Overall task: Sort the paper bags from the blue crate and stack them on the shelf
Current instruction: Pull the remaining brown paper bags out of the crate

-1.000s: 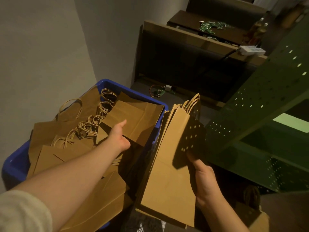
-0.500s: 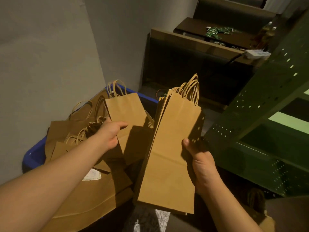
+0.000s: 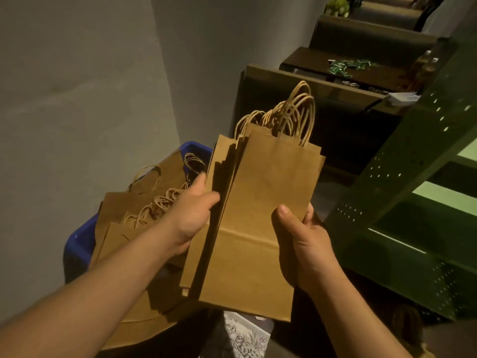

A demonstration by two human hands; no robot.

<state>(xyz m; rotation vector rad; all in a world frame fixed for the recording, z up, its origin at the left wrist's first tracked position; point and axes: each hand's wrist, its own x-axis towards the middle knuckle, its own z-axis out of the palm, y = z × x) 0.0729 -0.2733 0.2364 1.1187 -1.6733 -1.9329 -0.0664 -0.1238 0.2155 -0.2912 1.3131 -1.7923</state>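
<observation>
Both hands hold one upright stack of flat brown paper bags [image 3: 260, 208] with twisted paper handles on top. My right hand [image 3: 303, 244] grips the stack's right edge, thumb on the front face. At the stack's left edge my left hand [image 3: 192, 215] holds the rearmost bags, thumb up along the side and fingers hidden behind. Lower left, the blue crate [image 3: 77, 244] holds several more brown bags [image 3: 134, 208] lying flat with handles tangled. The green perforated metal shelf [image 3: 402, 192] stands to the right.
A grey wall runs along the left behind the crate. Dark benches and a low table [image 3: 322, 81] with small green packets stand behind the stack. Patterned fabric [image 3: 245, 334] shows at the bottom below the bags.
My left hand lifted a bag out of the crate and brought it right against the stack in my right hand. The stack rose and the view tilted up.
</observation>
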